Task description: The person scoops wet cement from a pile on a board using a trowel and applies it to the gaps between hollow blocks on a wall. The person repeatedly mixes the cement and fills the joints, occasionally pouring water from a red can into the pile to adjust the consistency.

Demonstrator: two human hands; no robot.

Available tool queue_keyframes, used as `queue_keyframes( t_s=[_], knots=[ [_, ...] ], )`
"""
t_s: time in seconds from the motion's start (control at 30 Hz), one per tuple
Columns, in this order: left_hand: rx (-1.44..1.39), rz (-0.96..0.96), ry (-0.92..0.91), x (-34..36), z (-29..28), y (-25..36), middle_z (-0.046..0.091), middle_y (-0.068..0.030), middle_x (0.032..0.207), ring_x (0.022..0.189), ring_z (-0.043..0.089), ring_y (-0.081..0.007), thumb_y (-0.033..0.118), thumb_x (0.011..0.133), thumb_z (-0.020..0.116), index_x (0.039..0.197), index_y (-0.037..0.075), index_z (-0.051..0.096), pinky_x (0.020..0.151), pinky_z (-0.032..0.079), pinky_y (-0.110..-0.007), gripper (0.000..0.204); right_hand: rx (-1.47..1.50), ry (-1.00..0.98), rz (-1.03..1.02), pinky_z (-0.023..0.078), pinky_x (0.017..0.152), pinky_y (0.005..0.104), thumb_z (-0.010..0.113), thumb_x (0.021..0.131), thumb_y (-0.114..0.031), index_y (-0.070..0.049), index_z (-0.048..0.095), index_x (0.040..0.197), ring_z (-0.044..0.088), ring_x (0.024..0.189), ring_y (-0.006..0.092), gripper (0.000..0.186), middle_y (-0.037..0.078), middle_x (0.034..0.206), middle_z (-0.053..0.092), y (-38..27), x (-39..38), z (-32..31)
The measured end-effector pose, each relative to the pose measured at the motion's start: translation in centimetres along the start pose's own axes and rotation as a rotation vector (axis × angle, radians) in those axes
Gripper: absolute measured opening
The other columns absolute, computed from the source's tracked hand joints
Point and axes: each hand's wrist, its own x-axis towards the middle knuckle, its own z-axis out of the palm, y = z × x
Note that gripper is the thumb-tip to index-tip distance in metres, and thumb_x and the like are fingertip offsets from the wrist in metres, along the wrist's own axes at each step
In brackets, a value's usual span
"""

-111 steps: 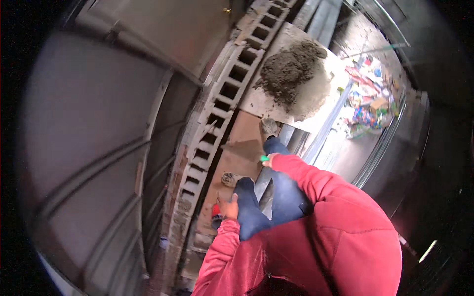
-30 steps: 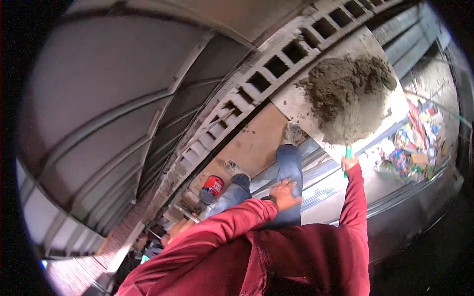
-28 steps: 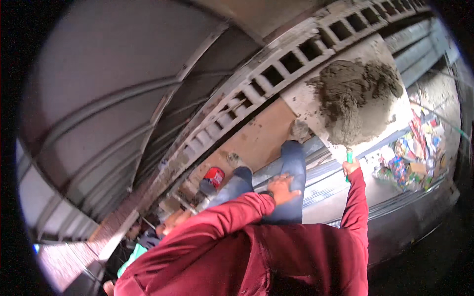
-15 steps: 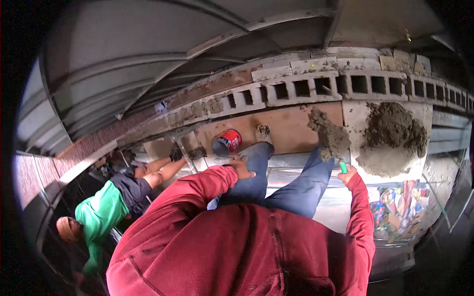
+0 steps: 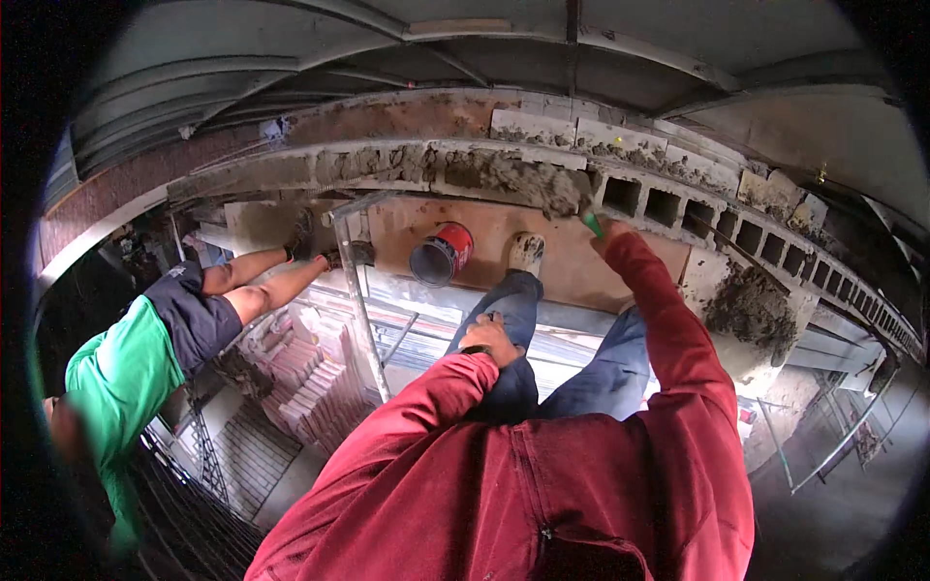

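My right hand (image 5: 610,235) is closed round the green handle of a trowel (image 5: 592,225), stretched out over the top of the hollow block wall (image 5: 663,205). Grey mortar (image 5: 544,187), blurred by motion, lies at the trowel's blade and hides it, over the blocks. Whether the mortar is still on the blade or touching the wall, I cannot tell. My left hand (image 5: 491,339) rests on my bent left leg, fingers laid over the knee, holding nothing.
A red bucket (image 5: 443,254) stands on the plank (image 5: 601,261) beside my shoe. To the right, a mortar heap (image 5: 751,312) sits on a pale board. A metal post (image 5: 356,300) rises at left, near a co-worker in a green shirt (image 5: 131,363). Stacked pieces (image 5: 315,378) lie below.
My right hand has carried the mortar-laden trowel from beside my right knee up and forward to the wall top. My left hand stays on my leg. The view has shifted.
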Motion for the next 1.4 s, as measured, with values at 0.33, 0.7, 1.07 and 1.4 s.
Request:
queue_keyframes(
  t_s=[0.33, 0.7, 1.07, 1.4],
  knots=[
    [-0.130, -0.011, -0.115, 0.3, -1.4, -2.6, 0.035, -0.0203, 0.140, 0.121, 0.045, -0.0388, 0.051, 0.071, 0.068, 0.141, 0.006, 0.029, 0.100, 0.040, -0.041, 0.092, 0.162, 0.273, 0.130, 0.049, 0.073, 0.0481, 0.057, 0.080, -0.020, -0.006, 0.047, 0.111, 0.060, 0.088, 0.0416, 0.035, 0.025, 0.101, 0.059, -6.2, 0.2, 7.0],
    [-0.086, -0.022, -0.129, 1.6, -2.3, -3.3, 0.038, -0.0135, 0.136, 0.120, 0.045, -0.0338, 0.050, 0.073, 0.064, 0.141, 0.011, 0.031, 0.096, 0.044, -0.040, 0.086, 0.941, 0.303, 0.141, 0.047, 0.066, 0.0363, 0.063, 0.077, -0.020, -0.004, 0.052, 0.098, 0.055, 0.074, 0.0213, 0.029, 0.008, 0.084, 0.057, -2.4, 3.2, 22.4],
    [-0.146, -0.014, -0.132, 2.4, -2.0, -4.8, 0.038, -0.0188, 0.136, 0.119, 0.047, -0.0366, 0.053, 0.067, 0.070, 0.137, 0.007, 0.035, 0.095, 0.044, -0.042, 0.091, 0.453, 0.329, 0.257, 0.050, 0.076, 0.0467, 0.059, 0.077, -0.027, -0.002, 0.052, 0.110, 0.059, 0.093, 0.0429, 0.042, 0.026, 0.102, 0.059, -17.1, 4.3, 13.0],
    [-0.110, 0.035, -0.032, 3.6, 0.5, -5.8, 0.046, -0.0247, 0.128, 0.114, 0.052, -0.0356, 0.054, 0.067, 0.069, 0.135, 0.004, 0.037, 0.095, 0.044, -0.038, 0.091, 0.341, 0.099, 0.217, 0.049, 0.077, 0.0475, 0.055, 0.085, -0.030, -0.008, 0.047, 0.120, 0.059, 0.092, 0.0422, 0.042, 0.024, 0.103, 0.061, -18.0, 10.2, 11.4]
  ],
)
